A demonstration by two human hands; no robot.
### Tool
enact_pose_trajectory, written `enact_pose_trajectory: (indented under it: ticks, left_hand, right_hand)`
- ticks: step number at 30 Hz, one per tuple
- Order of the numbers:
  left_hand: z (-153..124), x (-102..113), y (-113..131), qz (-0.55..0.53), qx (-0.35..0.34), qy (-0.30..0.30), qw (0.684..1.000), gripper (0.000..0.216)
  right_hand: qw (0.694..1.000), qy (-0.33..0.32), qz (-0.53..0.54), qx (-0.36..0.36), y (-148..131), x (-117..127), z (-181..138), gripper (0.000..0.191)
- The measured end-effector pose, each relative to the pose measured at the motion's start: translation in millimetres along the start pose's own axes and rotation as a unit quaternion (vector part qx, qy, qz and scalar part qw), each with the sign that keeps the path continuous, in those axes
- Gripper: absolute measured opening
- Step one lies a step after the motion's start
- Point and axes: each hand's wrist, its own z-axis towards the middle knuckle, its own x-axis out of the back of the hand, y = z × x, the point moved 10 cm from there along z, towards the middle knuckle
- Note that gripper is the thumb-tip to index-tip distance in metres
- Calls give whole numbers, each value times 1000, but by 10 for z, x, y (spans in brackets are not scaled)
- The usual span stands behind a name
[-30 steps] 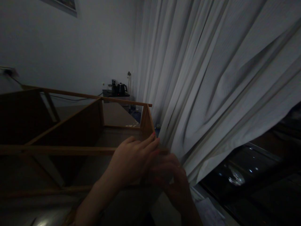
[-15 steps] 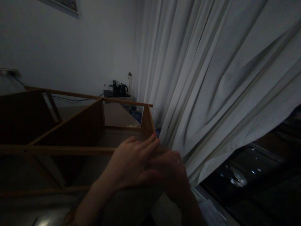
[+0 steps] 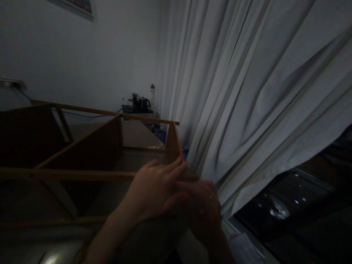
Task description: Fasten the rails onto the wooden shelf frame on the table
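A wooden shelf frame [image 3: 82, 175] with dark panels lies on its side in front of me. My left hand [image 3: 155, 189] rests over its near right corner, fingers stretched out flat along the end panel and thumb pointing right. Close beside it, my right hand [image 3: 202, 200] is at the same corner with its fingers curled. Something small may be between those fingers, but the dim light and the shadow hide it. A ring shows faintly on the right hand.
A long white curtain [image 3: 233, 91] hangs along the right, close to my right hand. Beyond the shelf, a black kettle [image 3: 143, 103] stands on a small dark-topped table [image 3: 137, 111]. Papers [image 3: 244, 249] lie at the lower right beside dark glass.
My right hand has moved slightly down, and its fingers have shifted away from my left fingers. The left hand stays on the shelf corner.
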Motion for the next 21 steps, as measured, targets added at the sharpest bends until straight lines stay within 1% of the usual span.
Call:
enact_pose_trajectory:
  ticks: [3,6,8,10,12,14,15,17,19,21]
  left_hand:
    - [9,-18,-8,3,8,-17,1000,67]
    - [19,-17,-3,-2,14,-27,1000,70]
    - [20,-5,-3,-9,18,-29,999,75]
    - [20,14,5,-12,15,-26,999,80]
    - [20,26,26,-11,2,-21,1000,87]
    - [21,17,45,-8,-10,-20,1000,95]
    - [23,9,48,-5,-13,-19,1000,97]
    - [27,-6,49,3,-14,-14,1000,101]
    - [32,-11,48,11,-14,-5,1000,101]
    - [36,-9,45,17,-12,2,1000,98]
  right_hand:
    - [999,31,3,-18,15,33,-87,15]
    - [991,25,90,-94,175,-24,-188,19]
    - [974,27,164,-152,297,-70,-266,17]
    - [955,36,223,-194,388,-107,-340,20]
    - [934,44,269,-229,461,-147,-406,23]
    - [919,48,305,-247,508,-185,-442,27]
    - [918,55,309,-244,520,-181,-443,27]
    - [936,81,274,-206,516,-96,-413,27]
    - [967,107,194,-123,429,45,-364,21]
    - [988,116,102,-30,293,148,-345,13]
